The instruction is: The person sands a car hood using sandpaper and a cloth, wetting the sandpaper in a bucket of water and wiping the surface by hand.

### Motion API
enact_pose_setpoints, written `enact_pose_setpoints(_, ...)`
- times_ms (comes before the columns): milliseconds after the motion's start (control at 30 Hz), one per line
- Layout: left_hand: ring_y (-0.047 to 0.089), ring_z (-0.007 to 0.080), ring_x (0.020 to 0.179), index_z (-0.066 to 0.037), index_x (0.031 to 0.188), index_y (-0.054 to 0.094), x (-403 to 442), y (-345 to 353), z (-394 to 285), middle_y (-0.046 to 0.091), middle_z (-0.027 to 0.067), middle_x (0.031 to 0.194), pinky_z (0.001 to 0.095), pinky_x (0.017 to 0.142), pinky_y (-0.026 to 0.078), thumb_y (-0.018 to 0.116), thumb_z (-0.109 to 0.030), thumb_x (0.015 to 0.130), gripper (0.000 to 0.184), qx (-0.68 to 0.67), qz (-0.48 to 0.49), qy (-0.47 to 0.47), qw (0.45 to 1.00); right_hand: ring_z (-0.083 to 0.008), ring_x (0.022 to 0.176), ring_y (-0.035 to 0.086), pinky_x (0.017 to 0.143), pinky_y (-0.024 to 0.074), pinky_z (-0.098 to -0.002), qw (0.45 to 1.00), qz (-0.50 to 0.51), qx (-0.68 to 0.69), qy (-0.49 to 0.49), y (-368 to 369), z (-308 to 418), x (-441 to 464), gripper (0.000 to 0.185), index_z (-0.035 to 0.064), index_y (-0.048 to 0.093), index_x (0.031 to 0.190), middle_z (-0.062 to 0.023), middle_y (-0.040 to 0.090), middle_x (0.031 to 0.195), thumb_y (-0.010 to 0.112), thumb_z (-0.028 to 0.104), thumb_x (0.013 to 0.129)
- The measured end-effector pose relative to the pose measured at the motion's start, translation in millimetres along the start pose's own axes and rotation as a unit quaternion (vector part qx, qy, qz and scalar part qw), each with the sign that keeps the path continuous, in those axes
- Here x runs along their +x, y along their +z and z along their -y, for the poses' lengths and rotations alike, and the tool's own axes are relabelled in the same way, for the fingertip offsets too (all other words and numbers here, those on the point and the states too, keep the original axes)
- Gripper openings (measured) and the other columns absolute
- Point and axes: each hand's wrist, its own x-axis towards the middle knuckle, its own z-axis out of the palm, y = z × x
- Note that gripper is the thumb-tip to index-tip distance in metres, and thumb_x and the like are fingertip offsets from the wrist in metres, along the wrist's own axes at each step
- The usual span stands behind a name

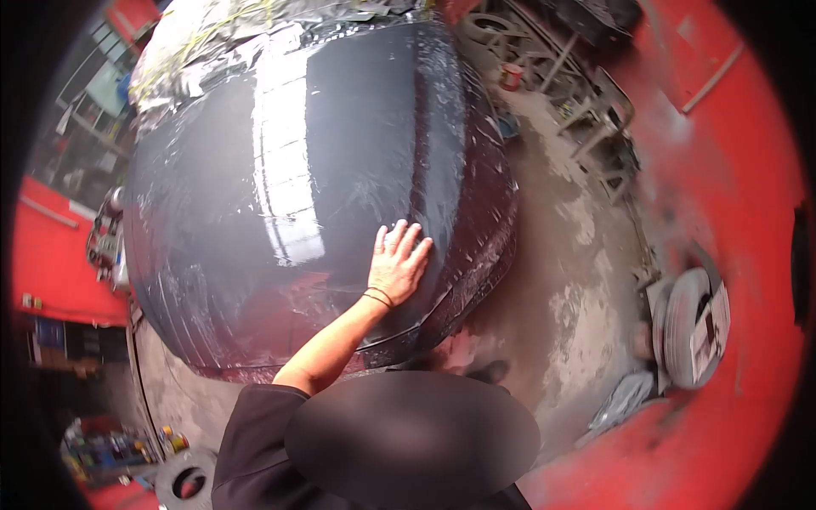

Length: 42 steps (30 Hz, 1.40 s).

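Note:
My left hand [397, 265] lies palm down on a glossy dark car hood [365, 127], its fingers stretched out and slightly spread. A thin dark band circles the wrist, and the bare forearm runs back to a black sleeve. Whitish streaks and wet-looking smears mark the hood around the fingers and along its right side. A bright window reflection runs down the paint left of the hand. Crumpled plastic sheeting [229, 55] with yellow-green strips covers the car beyond the hood. My right hand does not show.
A tire [684, 327] leans by the red wall [748, 357] at right, near a grey plastic bag [625, 399]. Another tire [187, 480] lies at lower left. Metal frames [595, 119] and a red can [511, 76] stand at upper right. Stained concrete floor [565, 280] borders the car.

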Motion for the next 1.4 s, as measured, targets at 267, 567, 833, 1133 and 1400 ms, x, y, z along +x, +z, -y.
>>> enact_pose_setpoints(267, 0.040, 0.0376, 0.159, -0.021, 0.152, 0.062, 68, 63, -68, 0.049, 0.0144, 0.165, 0.0624, 0.132, 0.022, 0.073, -0.029, 0.102, 0.052, 0.051, -0.072, -0.168, 0.982, -0.0394, 0.128, 0.067, 0.109, 0.0524, -0.0515, 0.980, 0.050, 0.005, -0.192, -191, 199, 117, 0.051, -0.0030, 0.065, 0.144, -0.0267, 0.071, 0.137, 0.054, 0.033, 0.109)
enact_pose_setpoints(567, 0.018, 0.0401, 0.169, -0.024, 0.168, 0.042, 99, 106, -98, 0.025, 0.0151, 0.182, 0.0646, 0.134, 0.010, 0.065, -0.036, 0.108, 0.066, 0.119, -0.103, -0.446, 0.881, -0.0392, 0.124, 0.069, 0.106, 0.0527, -0.0492, 0.961, -0.105, -0.065, -0.249, -572, 292, 358, 0.051, -0.0082, 0.069, 0.134, -0.0280, 0.073, 0.132, 0.054, 0.033, 0.107)
enact_pose_setpoints(833, 0.019, 0.0360, 0.169, -0.019, 0.170, 0.040, 123, 122, -99, 0.030, 0.0109, 0.181, 0.0627, 0.135, 0.008, 0.064, -0.037, 0.109, 0.069, 0.140, -0.145, -0.559, 0.804, -0.0394, 0.116, 0.071, 0.102, 0.0513, -0.0494, 0.898, -0.133, -0.063, -0.415, -681, 683, 317, 0.056, -0.0135, 0.069, 0.127, -0.0280, 0.075, 0.121, 0.059, 0.034, 0.099)
enact_pose_setpoints(1133, 0.034, 0.0351, 0.165, -0.015, 0.162, 0.054, 155, 128, -96, 0.047, 0.0105, 0.172, 0.0574, 0.134, 0.018, 0.064, -0.027, 0.110, 0.054, 0.187, -0.239, -0.612, 0.730, -0.0161, 0.110, 0.067, 0.097, 0.0572, -0.0351, 0.781, 0.168, -0.148, -0.583, -484, 980, 101, 0.048, 0.0054, 0.067, 0.147, -0.0067, 0.071, 0.124, 0.060, 0.026, 0.103)
enact_pose_setpoints(1400, 0.035, 0.0345, 0.164, -0.015, 0.162, 0.054, 230, 136, -53, 0.049, 0.0096, 0.171, 0.0574, 0.133, 0.021, 0.060, -0.031, 0.113, 0.051, 0.231, -0.288, -0.713, 0.596, -0.0188, 0.138, 0.059, 0.115, 0.0528, -0.0405, 0.798, 0.296, -0.107, -0.514, -466, 1134, 18, 0.062, 0.0094, 0.049, 0.167, -0.0089, 0.059, 0.157, 0.056, 0.020, 0.106)
